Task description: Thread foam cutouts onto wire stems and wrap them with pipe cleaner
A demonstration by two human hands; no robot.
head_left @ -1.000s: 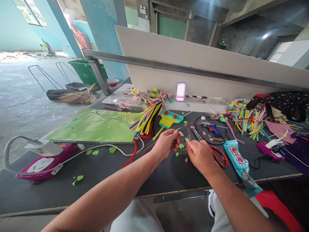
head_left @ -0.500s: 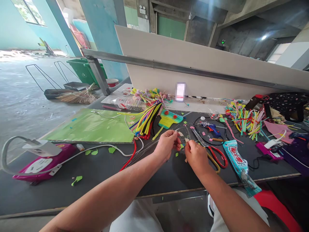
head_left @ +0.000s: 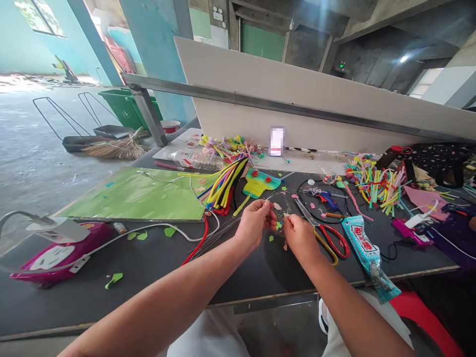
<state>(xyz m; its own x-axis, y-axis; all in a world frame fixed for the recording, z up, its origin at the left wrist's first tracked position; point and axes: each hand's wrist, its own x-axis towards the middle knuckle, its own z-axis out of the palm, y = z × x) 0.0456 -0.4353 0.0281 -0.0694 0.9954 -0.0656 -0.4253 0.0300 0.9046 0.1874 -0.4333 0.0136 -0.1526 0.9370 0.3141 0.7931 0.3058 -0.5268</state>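
My left hand hovers low over the dark table with thumb and index finger pinched together. Close by on its right, my right hand is closed too, its fingers curled inward. What either pinch holds is too fine to make out. Thin clear strands run under my left wrist and curve around in front of both hands. Small paper scraps lie about my fingertips. Just right of my right hand rest scissors with red handles, beside a yellow handle loop. Beyond my left hand lies a yellow and teal fuzzy piece.
A bundle of pipe cleaners and a green sheet lie left. Rightward are a blue glue gun, a turquoise packet and another pipe-cleaner pile. A purple power strip with a white cable stands at the left front.
The view has shifted very slightly, so everything sits a little further left. Both hands stay close together in nearly the same pose.
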